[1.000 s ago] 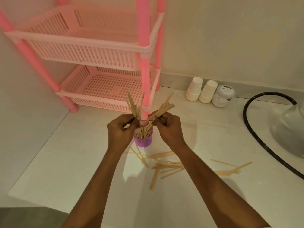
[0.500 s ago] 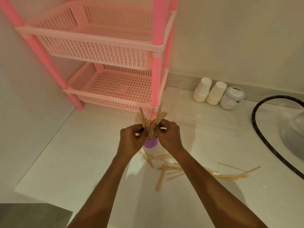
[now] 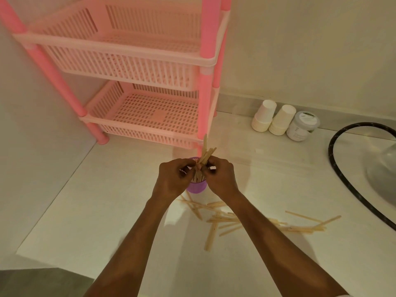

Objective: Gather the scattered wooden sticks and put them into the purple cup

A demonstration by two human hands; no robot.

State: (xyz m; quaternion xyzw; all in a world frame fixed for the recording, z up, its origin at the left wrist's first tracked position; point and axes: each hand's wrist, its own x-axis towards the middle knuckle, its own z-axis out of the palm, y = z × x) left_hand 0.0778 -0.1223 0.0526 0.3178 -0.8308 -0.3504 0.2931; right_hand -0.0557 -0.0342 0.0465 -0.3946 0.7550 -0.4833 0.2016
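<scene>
Item: purple cup (image 3: 196,188), small and plastic-looking, upright on the white table (image 3: 102,211), just in front of the front post of the pink rack (image 3: 139,61). Only its lower wall shows between the two wrists; the mouth is mostly covered. Contents: a bundle of sticks (image 3: 206,155), pale, flat, thin wood, with the lower ends inside the cup and the upper ends rising past the rim in a slight fan that leans toward the rack. Left hand (image 3: 172,180): fingers curled, pinching the bundle at the cup's mouth from the left. Right hand (image 3: 221,179): the same from the right, the fingertips of both close together round the wood. Progress, by estimate: partly done, with one batch seated or nearly seated in the cup but not yet let go. Outstanding: loose sticks (image 3: 225,219) lie flat on the table on the near side of the cup, a crossed heap beside the right forearm with a few trailing off to the right toward the black hose (image 3: 342,179); the count cannot be told. Condition: the sticks look straight, light and unbroken, and probably splay easily. Also present by the wall: upturned paper cups (image 3: 263,118) and a white jar (image 3: 303,125).
</scene>
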